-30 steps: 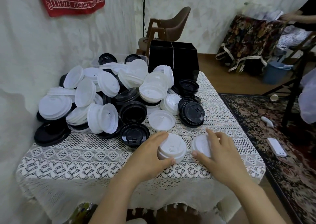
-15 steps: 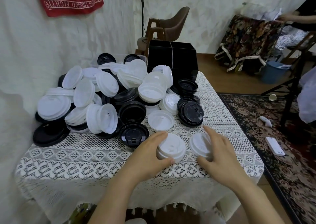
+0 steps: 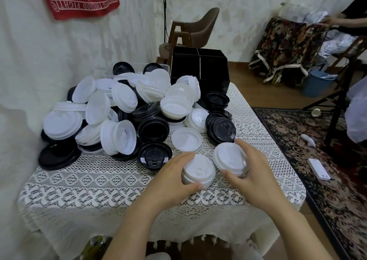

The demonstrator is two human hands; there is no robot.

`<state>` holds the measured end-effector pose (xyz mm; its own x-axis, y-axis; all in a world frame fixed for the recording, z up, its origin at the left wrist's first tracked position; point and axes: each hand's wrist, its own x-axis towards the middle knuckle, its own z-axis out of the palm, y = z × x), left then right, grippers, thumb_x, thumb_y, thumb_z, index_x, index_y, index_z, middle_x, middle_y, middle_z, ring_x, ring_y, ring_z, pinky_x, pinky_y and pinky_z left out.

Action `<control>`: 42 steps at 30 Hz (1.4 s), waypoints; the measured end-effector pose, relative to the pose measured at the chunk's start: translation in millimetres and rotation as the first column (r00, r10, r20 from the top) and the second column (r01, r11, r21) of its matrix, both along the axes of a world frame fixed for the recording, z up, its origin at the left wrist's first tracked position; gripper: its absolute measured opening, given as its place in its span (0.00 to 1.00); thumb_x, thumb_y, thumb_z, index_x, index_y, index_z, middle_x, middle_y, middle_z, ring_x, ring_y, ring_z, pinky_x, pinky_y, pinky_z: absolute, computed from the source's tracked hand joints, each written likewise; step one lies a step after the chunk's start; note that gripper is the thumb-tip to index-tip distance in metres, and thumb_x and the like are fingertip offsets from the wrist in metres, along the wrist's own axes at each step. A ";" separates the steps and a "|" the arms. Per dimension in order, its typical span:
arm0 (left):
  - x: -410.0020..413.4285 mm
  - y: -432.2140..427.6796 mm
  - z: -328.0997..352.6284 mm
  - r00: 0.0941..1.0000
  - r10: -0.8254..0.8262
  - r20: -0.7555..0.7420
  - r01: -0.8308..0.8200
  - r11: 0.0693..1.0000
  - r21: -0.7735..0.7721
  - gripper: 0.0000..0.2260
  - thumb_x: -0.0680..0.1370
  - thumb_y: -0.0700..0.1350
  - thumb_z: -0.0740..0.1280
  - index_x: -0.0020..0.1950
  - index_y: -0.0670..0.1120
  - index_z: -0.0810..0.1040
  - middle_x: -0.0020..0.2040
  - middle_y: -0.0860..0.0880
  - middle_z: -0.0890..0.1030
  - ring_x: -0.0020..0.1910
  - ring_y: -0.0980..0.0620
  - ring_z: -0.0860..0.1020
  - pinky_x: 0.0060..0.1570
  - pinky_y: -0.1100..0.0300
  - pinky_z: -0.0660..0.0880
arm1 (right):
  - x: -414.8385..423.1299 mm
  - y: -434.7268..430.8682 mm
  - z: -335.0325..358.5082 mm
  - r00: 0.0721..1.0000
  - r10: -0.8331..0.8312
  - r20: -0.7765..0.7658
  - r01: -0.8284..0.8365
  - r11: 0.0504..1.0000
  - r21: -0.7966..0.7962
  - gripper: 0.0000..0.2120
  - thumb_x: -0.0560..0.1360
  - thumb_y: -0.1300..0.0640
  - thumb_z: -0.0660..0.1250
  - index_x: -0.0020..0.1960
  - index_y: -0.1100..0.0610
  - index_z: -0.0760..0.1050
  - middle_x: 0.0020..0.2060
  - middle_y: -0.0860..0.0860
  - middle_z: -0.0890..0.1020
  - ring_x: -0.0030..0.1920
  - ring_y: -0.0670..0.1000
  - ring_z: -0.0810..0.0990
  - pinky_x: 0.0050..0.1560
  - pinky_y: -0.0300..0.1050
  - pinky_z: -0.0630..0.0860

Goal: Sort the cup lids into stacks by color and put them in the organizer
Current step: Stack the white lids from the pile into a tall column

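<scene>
Now: left hand (image 3: 172, 178) grips one round white stack (image 3: 198, 171); right hand (image 3: 252, 172) pinches tilted white lids (image 3: 229, 157) at its 3 o'clock.

White lid stack (image 3: 198, 170) near table edge; tilted white lid (image 3: 230, 157) just beside; organizer (image 3: 200, 67) behind.

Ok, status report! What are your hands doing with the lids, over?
Left hand grips white lid stack. Right hand holds tilted white lid beside it. Mixed lid pile sits between hands and black organizer.
</scene>
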<state>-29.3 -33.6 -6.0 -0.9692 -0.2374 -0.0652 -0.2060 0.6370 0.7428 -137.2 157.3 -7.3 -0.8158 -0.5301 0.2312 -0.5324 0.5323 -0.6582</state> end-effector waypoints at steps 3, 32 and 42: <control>0.5 -0.3 2.7 1.000 0.008 -0.005 -0.008 1.000 0.028 0.39 0.71 0.52 0.75 0.77 0.57 0.57 0.73 0.60 0.62 0.70 0.59 0.62 0.72 0.55 0.62 | 3.3 -8.0 4.2 0.995 0.094 0.036 -0.092 0.995 -0.037 0.34 0.70 0.50 0.75 0.70 0.39 0.62 0.60 0.30 0.65 0.63 0.38 0.62 0.56 0.27 0.60; 0.7 -4.0 0.3 0.999 -0.021 -0.029 0.024 0.995 0.099 0.30 0.78 0.44 0.67 0.77 0.51 0.58 0.75 0.60 0.58 0.69 0.69 0.53 0.66 0.72 0.50 | 11.2 -43.3 3.6 0.938 0.299 0.174 -0.325 0.934 0.148 0.38 0.67 0.47 0.77 0.73 0.44 0.66 0.72 0.42 0.65 0.72 0.44 0.60 0.74 0.48 0.61; 1.0 -1.6 0.4 1.000 -0.003 -0.026 0.001 0.997 -0.072 0.33 0.76 0.50 0.69 0.78 0.52 0.57 0.77 0.58 0.58 0.75 0.58 0.56 0.73 0.61 0.52 | -6.4 -37.5 25.2 0.893 0.345 0.288 -0.386 0.918 0.095 0.24 0.76 0.52 0.70 0.71 0.49 0.71 0.66 0.40 0.71 0.65 0.40 0.69 0.68 0.44 0.68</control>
<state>-28.3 -35.2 -5.6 -0.9709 -0.2385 -0.0231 -0.1860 0.6893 0.7002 -143.6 119.8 18.0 -0.5778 -0.8136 -0.0647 -0.5288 0.4335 -0.7297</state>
